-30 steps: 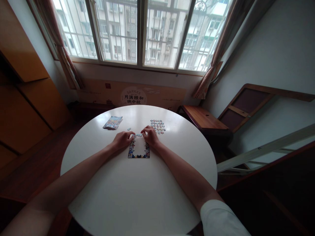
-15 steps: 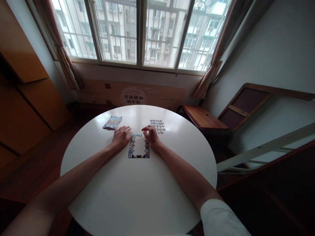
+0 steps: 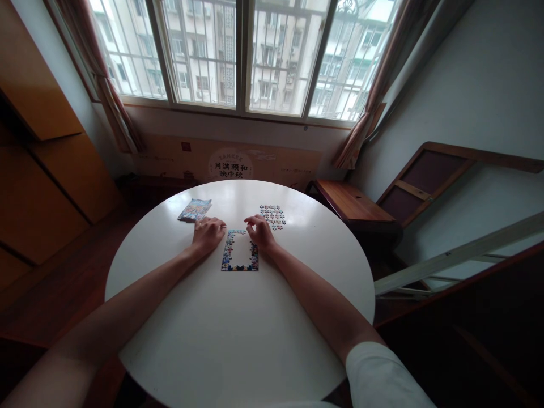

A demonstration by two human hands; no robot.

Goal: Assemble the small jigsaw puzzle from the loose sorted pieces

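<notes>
A rectangular jigsaw border (image 3: 226, 262) lies joined on the white round table (image 3: 238, 334), its middle showing bare table top. My left hand (image 3: 207, 233) rests by the border's upper left corner, fingers curled together; a tiny pale spot shows at the fingertips, too small to name. At the upper right corner, my right hand (image 3: 260, 233) has bent fingers, with a small gap between thumb and forefinger and nothing visible there. Loose puzzle pieces (image 3: 274, 215) sit in rows just beyond my right hand, which partly hides the border's right side.
A colourful flat packet (image 3: 195, 209) lies beyond my left hand. Behind the table are a printed cardboard panel (image 3: 170, 156) and a barred window. To the right stand a low wooden bench (image 3: 352, 201) and a pale metal rail (image 3: 459, 255); orange cabinets (image 3: 80, 175) are on the left.
My left hand's fingers have curled in more and the hand has drawn slightly left. My right hand has hardly moved. The border and loose pieces look the same.
</notes>
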